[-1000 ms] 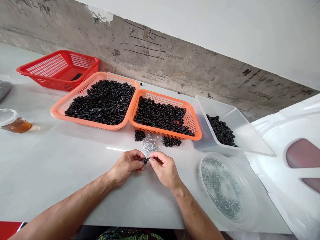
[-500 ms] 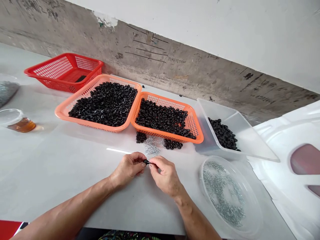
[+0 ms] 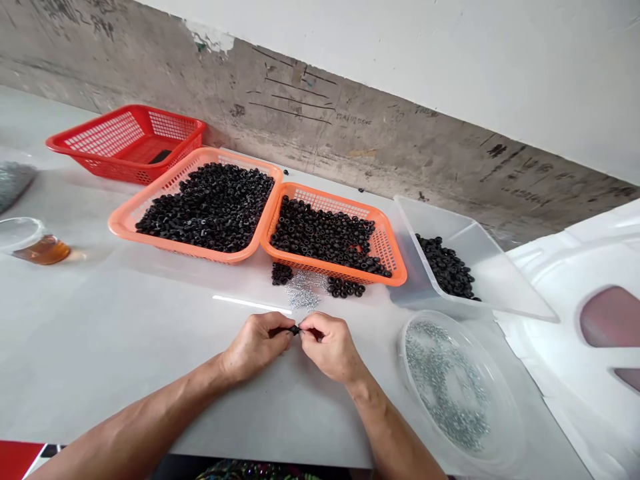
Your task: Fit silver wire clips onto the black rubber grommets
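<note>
My left hand (image 3: 260, 343) and my right hand (image 3: 331, 343) meet above the white table. Between their pinched fingertips is a small black part (image 3: 295, 330), gripped from both sides and largely covered by the fingers; its exact kind is too small to tell. Just beyond my hands lies a loose scatter of tiny shiny silver pieces (image 3: 303, 291). A small group of black rings (image 3: 281, 273) sits to the left of it, and a group of rounder black rings (image 3: 346, 288) to the right.
Two orange baskets (image 3: 240, 257) (image 3: 400, 270) hold black pieces. Behind them at left stands a red basket (image 3: 125, 170). To the right are a clear bin (image 3: 505, 307) with black pieces and a round tub (image 3: 510, 427) of small shiny pieces. A cup (image 3: 43, 250) of amber liquid stands left.
My left hand has turned slightly, its fingers now closing farther over the black part. My right fingertips have stayed close against it. The baskets and tubs have not moved.
</note>
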The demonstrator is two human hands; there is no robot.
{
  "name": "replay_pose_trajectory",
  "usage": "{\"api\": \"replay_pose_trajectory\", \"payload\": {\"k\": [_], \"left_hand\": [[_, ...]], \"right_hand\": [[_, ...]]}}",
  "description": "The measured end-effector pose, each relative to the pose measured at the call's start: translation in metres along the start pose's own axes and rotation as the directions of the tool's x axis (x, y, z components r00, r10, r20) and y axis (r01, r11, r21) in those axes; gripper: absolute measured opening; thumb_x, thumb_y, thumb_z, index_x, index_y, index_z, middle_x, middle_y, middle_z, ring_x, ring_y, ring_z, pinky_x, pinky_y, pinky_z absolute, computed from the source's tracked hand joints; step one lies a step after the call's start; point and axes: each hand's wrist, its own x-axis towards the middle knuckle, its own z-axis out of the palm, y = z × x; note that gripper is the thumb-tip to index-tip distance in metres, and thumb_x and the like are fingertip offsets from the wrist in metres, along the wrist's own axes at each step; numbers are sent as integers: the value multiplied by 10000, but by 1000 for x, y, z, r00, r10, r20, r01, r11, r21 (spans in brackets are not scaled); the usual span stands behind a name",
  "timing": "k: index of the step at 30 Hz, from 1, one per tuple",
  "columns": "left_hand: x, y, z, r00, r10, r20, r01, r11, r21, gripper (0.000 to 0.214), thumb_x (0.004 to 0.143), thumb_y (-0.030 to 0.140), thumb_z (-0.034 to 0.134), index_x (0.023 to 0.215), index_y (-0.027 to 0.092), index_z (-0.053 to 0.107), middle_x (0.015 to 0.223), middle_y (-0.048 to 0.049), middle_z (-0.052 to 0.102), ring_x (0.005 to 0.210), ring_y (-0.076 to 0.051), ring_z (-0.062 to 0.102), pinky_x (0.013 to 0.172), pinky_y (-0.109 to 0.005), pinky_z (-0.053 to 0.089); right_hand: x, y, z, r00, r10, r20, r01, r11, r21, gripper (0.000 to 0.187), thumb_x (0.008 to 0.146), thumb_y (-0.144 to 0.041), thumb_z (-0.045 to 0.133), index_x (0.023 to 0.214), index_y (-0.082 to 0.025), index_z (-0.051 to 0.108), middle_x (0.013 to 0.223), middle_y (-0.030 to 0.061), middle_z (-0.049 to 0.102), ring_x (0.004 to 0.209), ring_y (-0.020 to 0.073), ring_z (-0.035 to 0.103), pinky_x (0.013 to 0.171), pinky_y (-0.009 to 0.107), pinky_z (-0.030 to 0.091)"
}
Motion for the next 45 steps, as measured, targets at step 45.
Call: {"api": "replay_pose_trajectory", "payload": {"k": [45], "left_hand": [[-6, 10, 3, 969, 247, 5, -246, 964, 104, 201, 769, 122, 487, 784, 187, 677, 801, -28, 563, 752, -148, 545, 711, -270, 452]], "right_hand": [[11, 26, -5, 837, 137, 529, -513, 530, 675, 291, 637, -281, 754, 812, -98, 611, 661, 32, 638, 582, 122, 607, 534, 225, 479]]}}
